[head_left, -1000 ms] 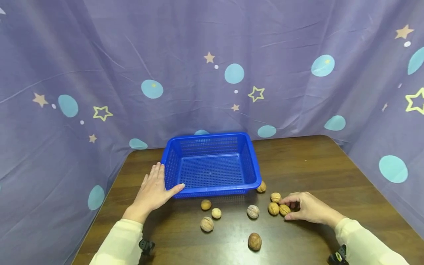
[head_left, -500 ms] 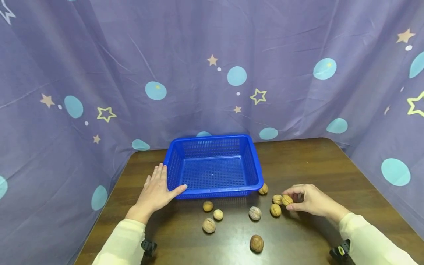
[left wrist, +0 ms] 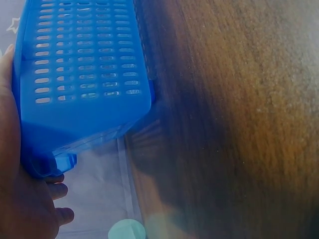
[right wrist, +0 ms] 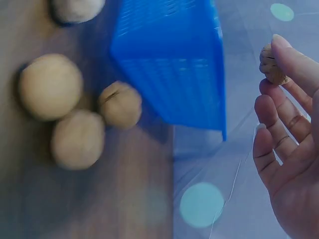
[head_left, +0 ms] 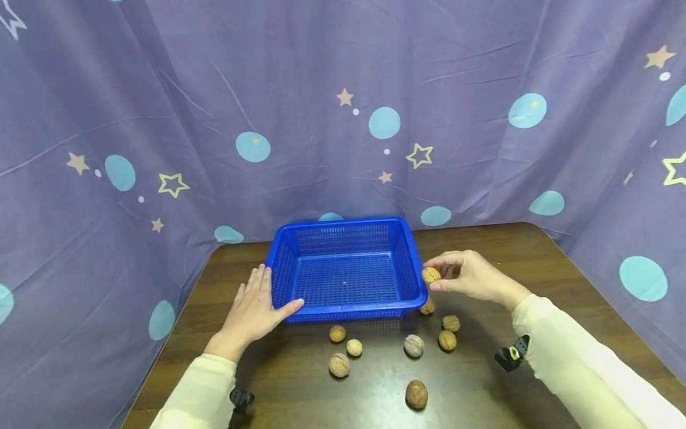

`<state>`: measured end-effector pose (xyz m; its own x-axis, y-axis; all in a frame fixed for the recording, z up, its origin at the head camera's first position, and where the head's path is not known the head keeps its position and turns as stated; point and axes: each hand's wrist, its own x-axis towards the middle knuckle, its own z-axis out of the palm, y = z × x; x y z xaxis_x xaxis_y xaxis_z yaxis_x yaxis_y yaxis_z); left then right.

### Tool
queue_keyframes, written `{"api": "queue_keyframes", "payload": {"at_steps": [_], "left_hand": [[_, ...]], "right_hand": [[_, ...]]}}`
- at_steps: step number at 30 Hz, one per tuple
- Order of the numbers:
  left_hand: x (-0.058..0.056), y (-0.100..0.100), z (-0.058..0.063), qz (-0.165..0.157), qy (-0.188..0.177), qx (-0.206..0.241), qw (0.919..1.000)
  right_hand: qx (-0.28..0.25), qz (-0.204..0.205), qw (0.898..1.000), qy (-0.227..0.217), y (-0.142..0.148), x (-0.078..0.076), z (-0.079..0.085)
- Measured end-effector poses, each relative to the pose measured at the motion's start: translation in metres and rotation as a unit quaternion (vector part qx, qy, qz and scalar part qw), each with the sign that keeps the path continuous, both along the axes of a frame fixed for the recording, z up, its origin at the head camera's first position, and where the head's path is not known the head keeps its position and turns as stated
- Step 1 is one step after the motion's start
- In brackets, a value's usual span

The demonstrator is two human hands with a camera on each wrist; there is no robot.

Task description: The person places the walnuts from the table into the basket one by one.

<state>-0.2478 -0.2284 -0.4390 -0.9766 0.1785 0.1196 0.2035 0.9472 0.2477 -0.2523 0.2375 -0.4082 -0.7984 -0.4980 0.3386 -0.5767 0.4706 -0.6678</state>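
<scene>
My right hand (head_left: 474,275) pinches a walnut (head_left: 431,274) between thumb and fingers, raised beside the right rim of a blue plastic basket (head_left: 343,309). In the right wrist view that walnut (right wrist: 272,64) sits at the fingertips. My left hand (head_left: 252,308) rests on the basket's near left corner with its fingers straight and thumb over the front rim. From the left wrist view, the hand (left wrist: 22,199) lies against the basket's rim, above the perforated wall (left wrist: 84,74). Inside the basket only the bare bottom shows.
Near the basket's right front corner lie walnuts, among them one partly hidden walnut (head_left: 427,306) and a close pair (head_left: 449,332). A pale walnut (head_left: 414,345), a darker walnut (head_left: 416,394) and several round nuts (head_left: 339,364) lie in front. A curtain (head_left: 321,119) hangs behind the table.
My right hand has picked a walnut from the group on the right and carried it up and leftward to the basket's right rim. The left hand stays on the basket.
</scene>
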Motion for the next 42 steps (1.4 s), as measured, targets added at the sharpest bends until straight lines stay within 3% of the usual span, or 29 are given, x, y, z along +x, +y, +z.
{"api": "queue_keyframes", "payload": {"at_steps": [6,14,23,29,36,39,42], "left_hand": [[-0.004,0.000,0.003,-0.002,0.001,0.000,1.0000],[-0.008,0.002,0.003,-0.001,0.009,-0.002,1.0000],[-0.009,0.002,0.002,0.001,0.013,-0.003,0.9999],[-0.004,0.002,-0.001,0.002,0.016,-0.004,0.9999],[0.002,0.000,-0.002,0.005,0.030,-0.005,0.9995],[0.003,0.000,-0.002,0.004,0.036,-0.003,0.9993],[0.003,0.001,-0.002,0.004,0.038,-0.001,0.9993]], "right_hand": [[-0.023,-0.004,0.999,-0.048,-0.030,-0.029,0.013],[0.001,0.015,0.997,-0.076,-0.080,-0.070,0.019],[0.016,0.027,0.989,-0.145,-0.132,-0.117,0.026],[0.043,0.054,0.986,-0.151,-0.159,-0.148,0.015],[0.134,0.043,0.980,-0.142,-0.180,-0.165,-0.002],[0.150,0.049,0.977,-0.141,-0.185,-0.167,-0.007],[0.154,0.051,0.972,-0.171,-0.188,-0.167,-0.012]]}}
